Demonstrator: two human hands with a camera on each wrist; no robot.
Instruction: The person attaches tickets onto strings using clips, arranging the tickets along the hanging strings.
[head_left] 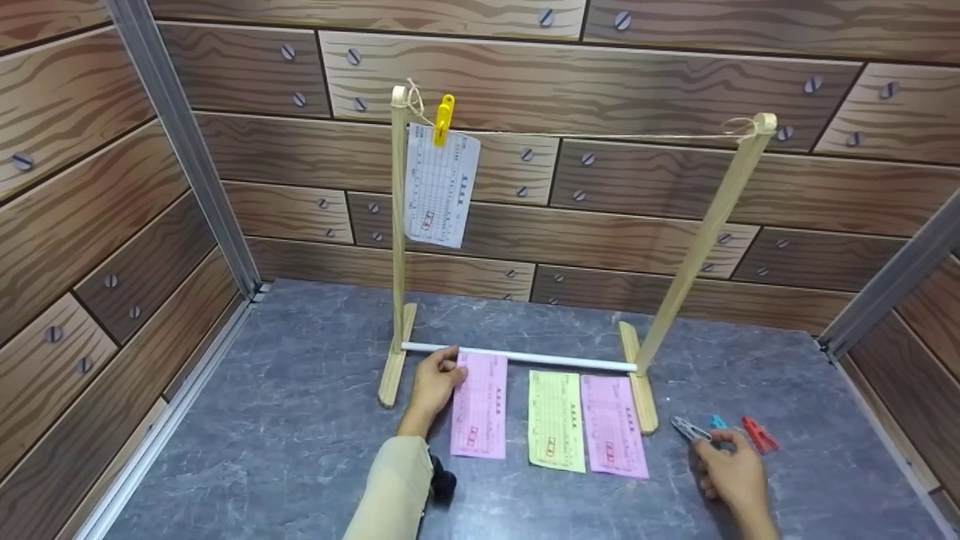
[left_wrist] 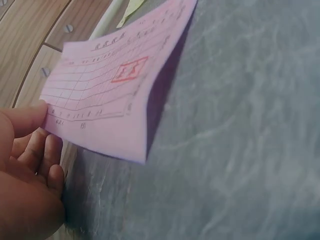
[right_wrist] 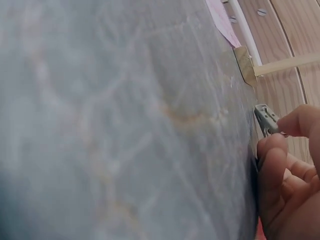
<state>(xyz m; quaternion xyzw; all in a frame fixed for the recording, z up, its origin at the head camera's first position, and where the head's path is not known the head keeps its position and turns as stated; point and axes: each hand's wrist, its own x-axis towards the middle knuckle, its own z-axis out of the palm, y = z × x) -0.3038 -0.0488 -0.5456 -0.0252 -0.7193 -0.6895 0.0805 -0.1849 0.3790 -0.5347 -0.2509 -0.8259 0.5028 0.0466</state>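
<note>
My left hand (head_left: 433, 388) pinches the upper left edge of a pink printed slip (head_left: 480, 412). In the left wrist view this slip (left_wrist: 100, 95) is raised off the tabletop at its near end, thumb on its printed face. At the right, my right hand (head_left: 735, 472) holds a grey clothespin (head_left: 688, 428) between thumb and fingertips; the right wrist view shows the clothespin (right_wrist: 266, 118) pointing away from the hand. A blue clothespin (head_left: 718, 422), partly hidden, and a red clothespin (head_left: 760, 435) lie beside that hand. A yellow-green slip (head_left: 555, 420) and another pink slip (head_left: 613, 426) lie between my hands.
A wooden stand has a left post (head_left: 399, 225), a right post (head_left: 701, 251) and a white crossbar (head_left: 540, 359) low between them. On its string (head_left: 585, 136), a yellow clothespin (head_left: 443, 120) holds a white slip (head_left: 441, 187). Wood-patterned panels (head_left: 480, 169) enclose the grey tabletop (head_left: 300, 450).
</note>
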